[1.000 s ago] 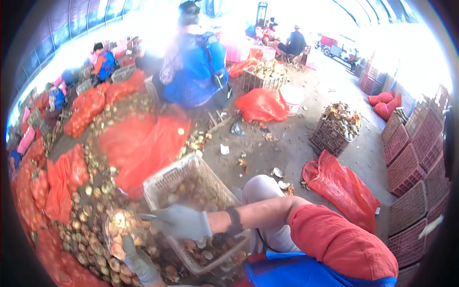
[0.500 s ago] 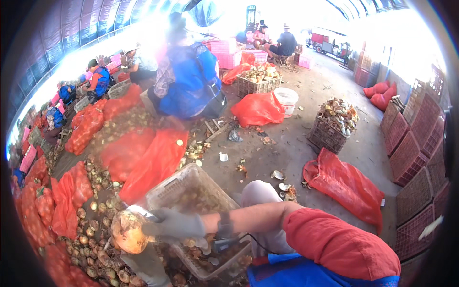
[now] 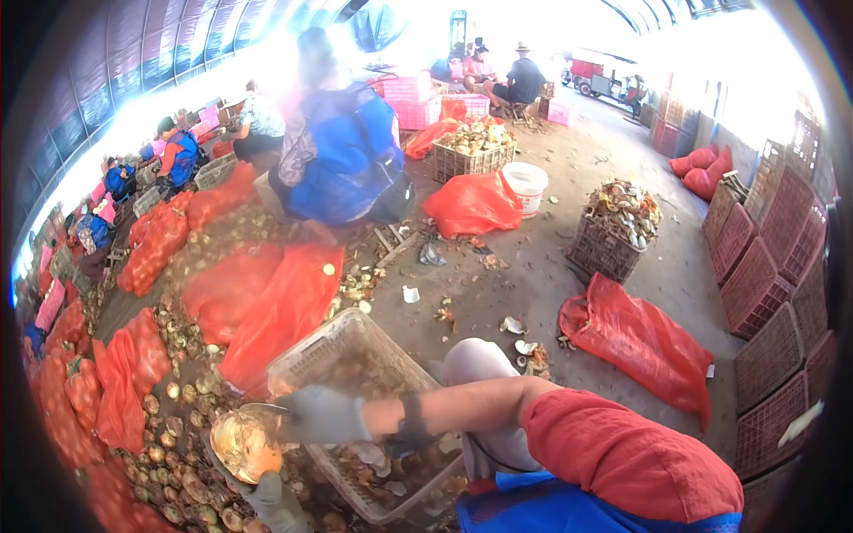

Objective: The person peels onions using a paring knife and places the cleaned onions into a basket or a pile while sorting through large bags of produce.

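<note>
Currently you have a large onion in your left hand, its gray-gloved fingers cupped round the underside and the thumb pressed up against it. Your right hand, gloved too, is closed at the onion's upper right on what looks like a thin blade — blur hides how the fingers sit on it. The onion is partly stripped, pale on top with brown skin lower down, and is held just outside the left edge of the pale plastic crate, above the loose onions spread over the floor. Inside the crate, scraps of peel lie toward its near corner; your right forearm crosses its right edge. Just beyond its left corner lies a red mesh bag. Off its right side, well apart, another red sack is stretched flat on the floor, and behind that stands a brown crate heaped with peelings. Past the far corner of your crate, a person in a blue vest is sitting — their outline smeared by glare.
</note>
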The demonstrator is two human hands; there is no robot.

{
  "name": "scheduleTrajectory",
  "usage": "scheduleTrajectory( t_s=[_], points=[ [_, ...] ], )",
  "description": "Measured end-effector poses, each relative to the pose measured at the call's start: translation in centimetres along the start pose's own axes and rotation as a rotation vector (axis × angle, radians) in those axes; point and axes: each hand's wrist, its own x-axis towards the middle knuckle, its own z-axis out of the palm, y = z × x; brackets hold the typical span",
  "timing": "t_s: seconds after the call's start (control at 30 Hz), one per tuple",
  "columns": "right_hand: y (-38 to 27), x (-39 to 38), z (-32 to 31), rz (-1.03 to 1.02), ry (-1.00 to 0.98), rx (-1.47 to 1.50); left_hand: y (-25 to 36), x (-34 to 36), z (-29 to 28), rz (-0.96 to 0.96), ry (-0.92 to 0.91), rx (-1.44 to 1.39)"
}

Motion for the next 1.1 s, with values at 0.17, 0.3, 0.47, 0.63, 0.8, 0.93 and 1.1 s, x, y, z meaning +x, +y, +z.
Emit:
scheduleTrajectory(
  t_s=[0.17,0.3,0.47,0.63,0.8,0.93,1.1],
  points=[
    [-1.1,-0.2,-1.4,0.175,-0.161,0.111,4.7,0.2,4.8,-0.084,0.196,-0.085],
    [-5.0,-0.8,-3.3,0.369,-0.247,0.316,1.1,0.3,-0.6,-0.097,0.165,-0.021],
    [-4.4,-0.6,-3.1,0.217,-0.188,0.535,-3.4,0.0,-3.8,0.058,0.049,0.387],
    [-0.9,3.8,-1.9,0.053,-0.042,0.472,-4.3,-1.5,-0.3,-0.123,-0.006,0.038],
    [3.7,6.0,-6.3,0.292,-0.181,0.528,0.2,-1.4,2.1,-0.458,0.061,-0.152],
    [13.5,2.5,0.3,0.276,-0.214,0.776,-0.3,-1.7,1.5,-0.536,0.255,-0.391],
    [10.0,-0.6,3.0,0.395,-0.420,0.506,-1.7,-2.3,-2.9,-0.385,0.044,-0.452]
  ],
)
